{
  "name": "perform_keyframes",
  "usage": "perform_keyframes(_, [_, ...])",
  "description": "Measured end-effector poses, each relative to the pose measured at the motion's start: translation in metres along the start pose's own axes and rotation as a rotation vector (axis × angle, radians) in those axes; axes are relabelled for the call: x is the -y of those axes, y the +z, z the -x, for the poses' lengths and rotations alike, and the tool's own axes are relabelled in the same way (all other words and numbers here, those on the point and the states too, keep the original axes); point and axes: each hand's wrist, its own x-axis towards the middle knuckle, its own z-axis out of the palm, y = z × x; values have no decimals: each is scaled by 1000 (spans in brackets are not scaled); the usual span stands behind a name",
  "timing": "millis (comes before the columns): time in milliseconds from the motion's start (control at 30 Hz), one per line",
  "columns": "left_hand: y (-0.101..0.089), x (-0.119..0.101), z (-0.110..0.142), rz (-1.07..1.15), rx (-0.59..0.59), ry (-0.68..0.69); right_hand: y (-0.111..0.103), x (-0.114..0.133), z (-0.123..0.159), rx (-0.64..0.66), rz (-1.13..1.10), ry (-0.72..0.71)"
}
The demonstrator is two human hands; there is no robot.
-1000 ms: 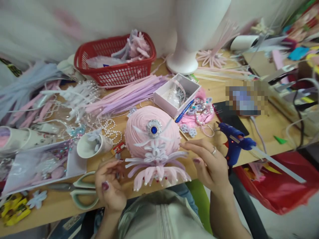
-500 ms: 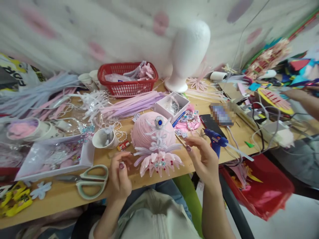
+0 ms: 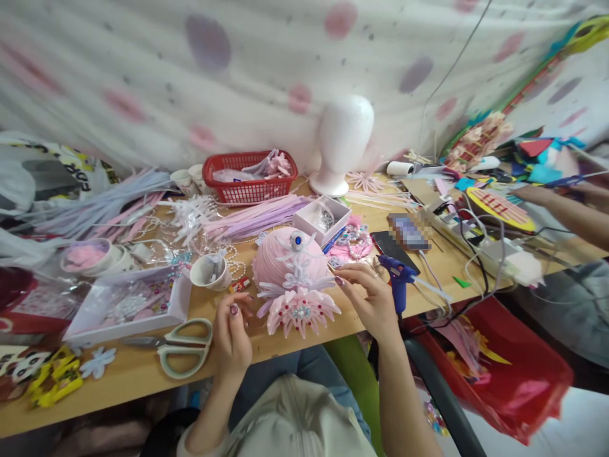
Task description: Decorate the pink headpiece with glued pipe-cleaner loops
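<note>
A pink padded headpiece (image 3: pixel 271 260) rests on the table in front of me. It carries pale lilac loops, a blue gem brooch (image 3: pixel 297 240) at the top and a pink petal flower (image 3: pixel 301 312) with red and turquoise beads at the front. My left hand (image 3: pixel 233 327) is beside the flower's left edge, fingers loosely curled and apart, nothing visible in them. On the other side, my right hand (image 3: pixel 368 295) pinches a thin stick (image 3: pixel 332 270), mostly hidden by the fingers, close to the lilac loops. A blue glue gun (image 3: pixel 398 276) stands just right of that hand.
Scissors (image 3: pixel 184 349), a white bead box (image 3: pixel 126 301) and a paper cup (image 3: pixel 209 273) lie left. Behind are a red basket (image 3: pixel 250 184), a white foam head (image 3: pixel 343 136) and a small white box (image 3: pixel 321 219). Another person's arm (image 3: pixel 566 212) reaches in at right.
The view has tilted up and shifted slightly. My right hand has moved a little left, closer to the headpiece, and its stick shows less. My left hand stays beside the flower.
</note>
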Motion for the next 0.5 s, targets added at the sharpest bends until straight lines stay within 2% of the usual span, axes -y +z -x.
perform_keyframes(133, [2,0,-2,-6,-21,2,7,-1,-5,-2,-47,-58])
perform_keyframes(500, [4,-2,-5,-41,-18,26,18,-3,-4,-20,-5,-84])
